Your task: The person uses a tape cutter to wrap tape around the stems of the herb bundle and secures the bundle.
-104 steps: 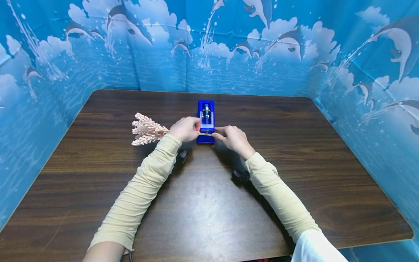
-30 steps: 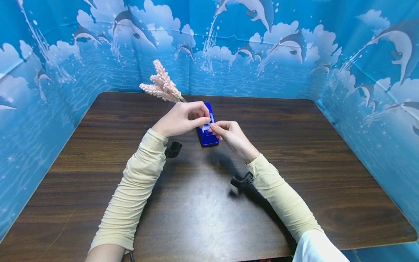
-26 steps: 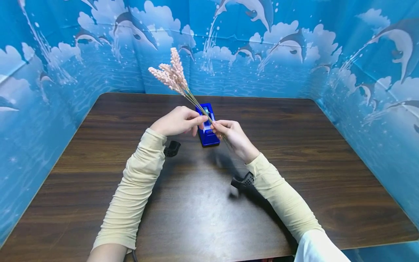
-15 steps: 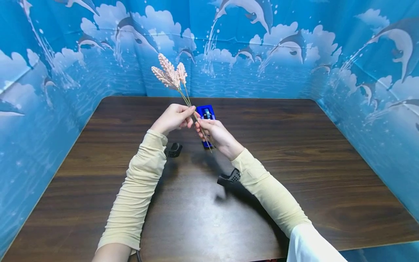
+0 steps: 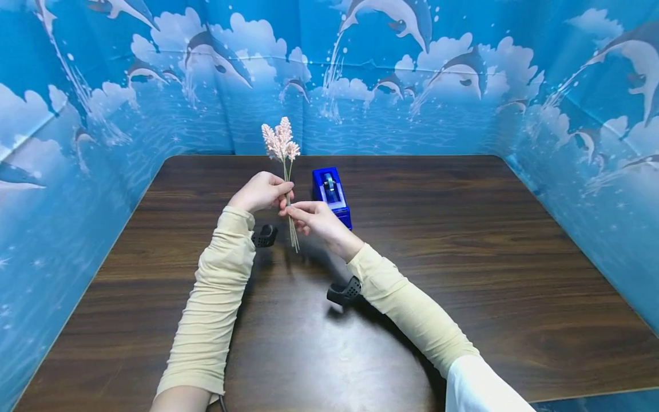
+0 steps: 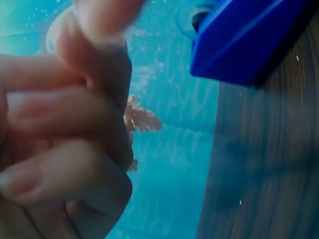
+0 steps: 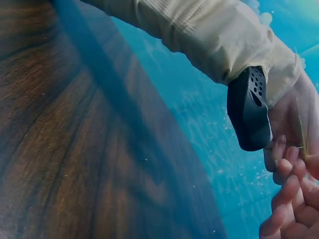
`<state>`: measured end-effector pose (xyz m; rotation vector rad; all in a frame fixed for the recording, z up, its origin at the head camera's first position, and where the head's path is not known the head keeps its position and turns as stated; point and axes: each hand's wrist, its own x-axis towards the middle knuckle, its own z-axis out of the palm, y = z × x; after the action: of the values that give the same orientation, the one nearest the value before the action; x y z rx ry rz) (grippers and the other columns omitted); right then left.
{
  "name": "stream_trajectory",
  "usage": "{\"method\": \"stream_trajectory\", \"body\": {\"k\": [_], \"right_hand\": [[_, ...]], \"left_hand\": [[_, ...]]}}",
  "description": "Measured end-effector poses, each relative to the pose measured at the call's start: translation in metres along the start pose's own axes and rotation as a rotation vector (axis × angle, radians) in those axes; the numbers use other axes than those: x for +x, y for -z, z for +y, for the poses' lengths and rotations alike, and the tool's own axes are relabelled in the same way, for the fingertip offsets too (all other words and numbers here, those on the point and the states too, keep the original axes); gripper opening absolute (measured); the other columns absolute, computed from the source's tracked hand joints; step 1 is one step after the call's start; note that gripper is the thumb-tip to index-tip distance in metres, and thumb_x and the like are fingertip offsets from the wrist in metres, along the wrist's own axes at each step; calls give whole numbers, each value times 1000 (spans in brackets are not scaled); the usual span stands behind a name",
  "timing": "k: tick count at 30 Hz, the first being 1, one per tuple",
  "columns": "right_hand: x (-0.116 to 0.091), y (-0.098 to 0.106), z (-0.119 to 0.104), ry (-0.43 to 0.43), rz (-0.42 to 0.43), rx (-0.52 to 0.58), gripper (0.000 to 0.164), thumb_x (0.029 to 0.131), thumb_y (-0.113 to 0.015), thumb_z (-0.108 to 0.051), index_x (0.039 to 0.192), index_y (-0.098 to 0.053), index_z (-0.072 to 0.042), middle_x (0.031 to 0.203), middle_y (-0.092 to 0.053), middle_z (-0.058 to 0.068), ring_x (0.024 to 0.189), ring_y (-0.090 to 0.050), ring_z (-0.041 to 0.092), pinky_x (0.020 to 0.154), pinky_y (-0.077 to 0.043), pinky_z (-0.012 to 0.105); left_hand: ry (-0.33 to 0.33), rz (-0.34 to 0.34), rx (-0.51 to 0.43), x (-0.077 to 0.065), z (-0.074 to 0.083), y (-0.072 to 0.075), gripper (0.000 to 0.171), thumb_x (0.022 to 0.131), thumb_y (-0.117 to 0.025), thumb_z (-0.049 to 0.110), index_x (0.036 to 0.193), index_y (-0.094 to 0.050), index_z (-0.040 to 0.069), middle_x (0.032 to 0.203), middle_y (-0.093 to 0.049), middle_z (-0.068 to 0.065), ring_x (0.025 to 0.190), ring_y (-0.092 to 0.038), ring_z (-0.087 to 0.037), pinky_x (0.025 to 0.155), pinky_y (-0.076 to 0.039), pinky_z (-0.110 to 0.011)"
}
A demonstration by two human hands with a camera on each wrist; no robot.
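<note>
A small bunch of pale pink flower sprigs (image 5: 280, 140) on thin stems stands upright above the table, left of the blue tape dispenser (image 5: 337, 200). My left hand (image 5: 259, 191) pinches the stems below the flower heads. Just lower, my right hand (image 5: 324, 223) pinches the same stems between thumb and forefinger, and the stem ends stick out beneath it. The fingers hide the part of the stems between the two hands, so I cannot tell whether tape is on them. In the left wrist view, part of a flower head (image 6: 142, 118) shows behind the curled fingers.
The dispenser rests on a dark wood-grain table (image 5: 489, 257), slightly turned, with a tape roll inside. Black wrist devices (image 5: 344, 290) hang under both forearms. A blue dolphin-print curtain (image 5: 360, 103) surrounds the table's back and sides.
Earlier both hands were at the dispenser's front with the flowers lying leftward. The bunch has since been raised, turned upright and carried left; both hands moved left off the dispenser with it.
</note>
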<state>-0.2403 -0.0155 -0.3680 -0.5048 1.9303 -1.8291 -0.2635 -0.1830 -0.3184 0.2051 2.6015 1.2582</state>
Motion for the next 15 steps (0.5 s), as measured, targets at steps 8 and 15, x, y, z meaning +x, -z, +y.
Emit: {"method": "stream_trajectory", "body": {"k": [8, 15], "right_hand": [[0, -7, 5, -44, -112, -14, 30, 99, -53, -16, 111, -65, 9, 66, -54, -5, 58, -44, 3, 55, -36, 18], [1, -9, 13, -145, -151, -7, 16, 95, -61, -18, 88, -66, -5, 59, -50, -7, 53, -43, 4, 54, -36, 19]], "left_hand": [[41, -8, 51, 6, -16, 8, 36, 103, -43, 21, 93, -61, -7, 52, -51, 9, 49, -41, -5, 52, -35, -21], [75, -58, 79, 13, -28, 2, 38, 103, -42, 21, 97, -62, -11, 52, -51, 8, 48, -41, -3, 52, -36, -21]]}}
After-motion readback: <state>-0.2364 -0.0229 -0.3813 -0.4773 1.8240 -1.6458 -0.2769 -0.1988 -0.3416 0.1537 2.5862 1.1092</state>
